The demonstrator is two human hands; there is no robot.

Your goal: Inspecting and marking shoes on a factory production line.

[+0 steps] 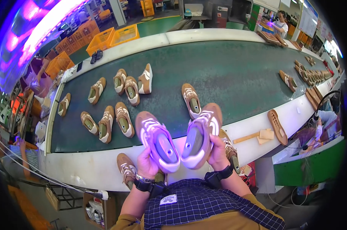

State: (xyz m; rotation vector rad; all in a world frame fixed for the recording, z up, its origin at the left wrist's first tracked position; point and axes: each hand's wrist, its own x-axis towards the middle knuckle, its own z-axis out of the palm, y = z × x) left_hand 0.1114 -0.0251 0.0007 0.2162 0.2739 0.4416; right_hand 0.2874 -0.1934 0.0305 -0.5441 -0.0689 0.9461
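Here you are at the lower middle of the frame, a brown-and-white sneaker in each grip: your left hand (146,164) is wrapped around the heel side of the left shoe (157,140), your right hand (218,153) closed on the outer flank of the right shoe (203,132). Toes fan away from you, heels nearly meet, and whether they touch you can't quite tell. Both openings face up, fillers showing inside, purple light washing over the pair. For a good look, I'd keep grips light and low, fingers clear of the white trim, and level both heels so they compare fairly. Tilt them evenly; one leaning more could fool your eye. Mind the elbow room: a single shoe (190,100) stands just beyond on the green-topped desk (227,69), another (229,147) sits close by your right hand, and a third (126,168) by your left wrist. Any lowering probably calls for a slow, straight path, avoiding scuffs.
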